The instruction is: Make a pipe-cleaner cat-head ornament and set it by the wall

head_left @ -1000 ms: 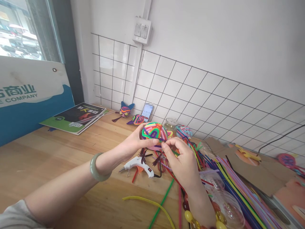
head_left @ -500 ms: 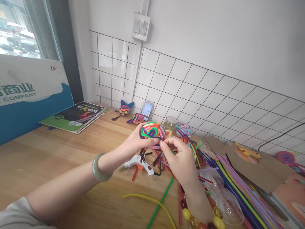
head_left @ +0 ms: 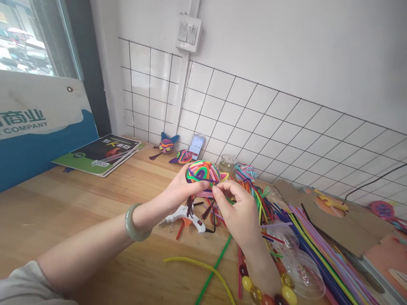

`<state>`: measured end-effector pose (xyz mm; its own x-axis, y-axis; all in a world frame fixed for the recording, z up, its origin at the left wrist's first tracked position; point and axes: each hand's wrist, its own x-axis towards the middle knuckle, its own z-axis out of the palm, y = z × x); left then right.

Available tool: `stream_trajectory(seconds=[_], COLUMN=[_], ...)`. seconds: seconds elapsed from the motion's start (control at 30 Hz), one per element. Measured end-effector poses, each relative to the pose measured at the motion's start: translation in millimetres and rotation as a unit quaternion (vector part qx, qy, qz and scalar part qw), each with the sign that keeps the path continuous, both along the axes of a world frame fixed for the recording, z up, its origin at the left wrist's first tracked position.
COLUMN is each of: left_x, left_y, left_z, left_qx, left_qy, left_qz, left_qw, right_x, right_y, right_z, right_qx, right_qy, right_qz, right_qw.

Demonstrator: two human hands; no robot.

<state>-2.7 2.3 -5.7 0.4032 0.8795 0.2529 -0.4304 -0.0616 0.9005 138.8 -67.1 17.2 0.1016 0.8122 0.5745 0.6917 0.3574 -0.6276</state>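
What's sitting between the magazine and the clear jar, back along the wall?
Going from the magazine to the jar, the head view shows a blue-eared ornament, a striped ornament with a purple tip, and a phone.

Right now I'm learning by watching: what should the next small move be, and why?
Probably a gentle press with the right hand at the near edge of the pipe-cleaner ornament: that hand's thumb and forefinger are there, while the left hand holds the ornament.
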Motion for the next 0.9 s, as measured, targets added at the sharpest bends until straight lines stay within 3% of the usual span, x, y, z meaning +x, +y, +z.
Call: stream_trajectory(seconds=[0.33,0.73,0.9], left_x=[-2.1,-2.8,-2.7], left_y=[2.3,3.2,0.9], left_z=[2.0,0.8,1.7], left_qx=[0.007,0.001,-0.014], left_qy=[-0.02,-0.038,-0.035], left_qz=[-0.058,-0.08,-0.058], left_qw=[0.998,0.996,0.998], right_x=[3.3,2.9,2.2], right_y=[-0.3,-1.2,-0.5], right_z=[0.6,3.3,2.0], right_qx=[-0.024,-0.032,-0.031], right_qy=[0.016,0.017,0.009], right_qz=[0.0,-0.001,-0.005], right_qw=[1.0,0.999,0.999])
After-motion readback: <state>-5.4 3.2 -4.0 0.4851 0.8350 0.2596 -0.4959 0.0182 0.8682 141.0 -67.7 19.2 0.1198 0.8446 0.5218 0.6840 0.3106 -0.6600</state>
